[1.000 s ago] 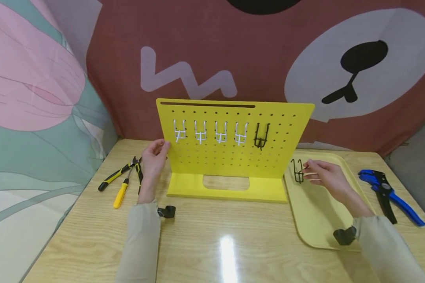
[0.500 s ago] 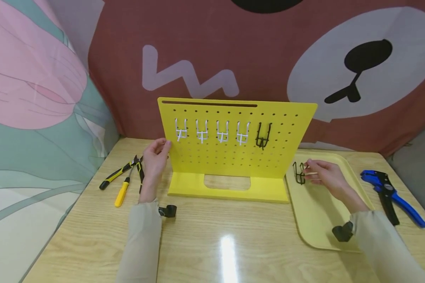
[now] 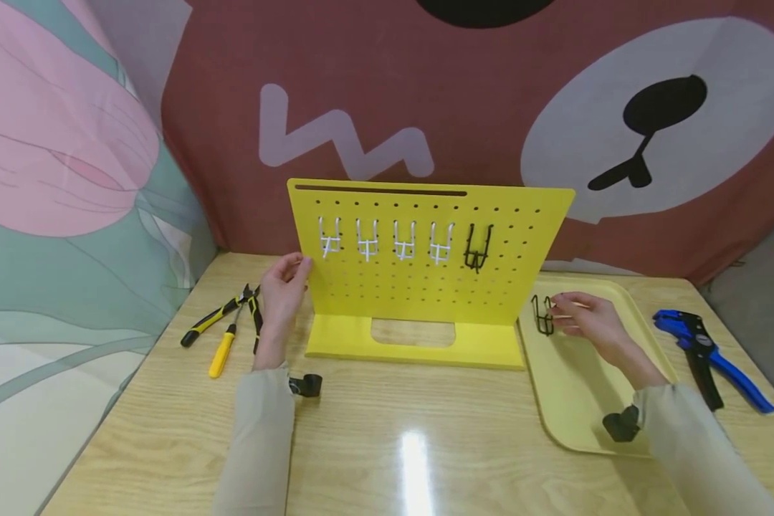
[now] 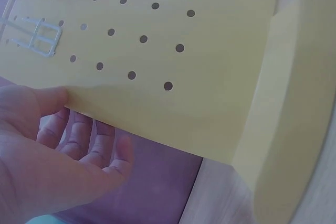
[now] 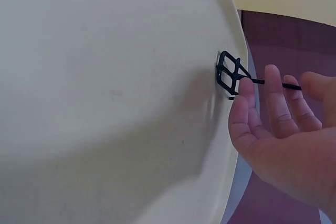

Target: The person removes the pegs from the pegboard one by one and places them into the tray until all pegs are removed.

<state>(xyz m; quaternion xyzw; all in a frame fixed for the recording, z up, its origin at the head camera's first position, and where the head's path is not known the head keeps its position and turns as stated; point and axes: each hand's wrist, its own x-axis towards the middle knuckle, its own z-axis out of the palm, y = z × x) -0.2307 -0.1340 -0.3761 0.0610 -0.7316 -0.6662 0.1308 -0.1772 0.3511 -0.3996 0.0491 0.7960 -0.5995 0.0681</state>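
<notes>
A yellow pegboard (image 3: pixel 361 308) stands upright on its base. My left hand (image 3: pixel 284 290) pinches its left edge. In the left wrist view the thumb lies on the front face, and the other fingers of that hand (image 4: pixel 58 166) curl behind the edge. Over the tray (image 3: pixel 574 401), my right hand (image 3: pixel 590 319) holds a black wire pegboard hook (image 3: pixel 543 317). In the right wrist view, the hook's squared frame (image 5: pixel 234 76) points away from the fingers and its long prong passes between them. Several white hooks (image 3: pixel 403 249) and one black hook (image 3: pixel 476 258) hang in a row on the board.
Left of the board lie yellow-and-black pliers (image 3: pixel 213 320) and a yellow-handled screwdriver (image 3: pixel 222 352). A blue-and-black hand tool, seemingly a wire stripper (image 3: pixel 699 347), lies right of the tray. A patterned cloth (image 3: pixel 374 79) hangs behind the wooden table (image 3: pixel 355 444).
The black hook tilts slightly in my right hand, and the fingers shift a little on it. My left hand keeps its place on the board's edge.
</notes>
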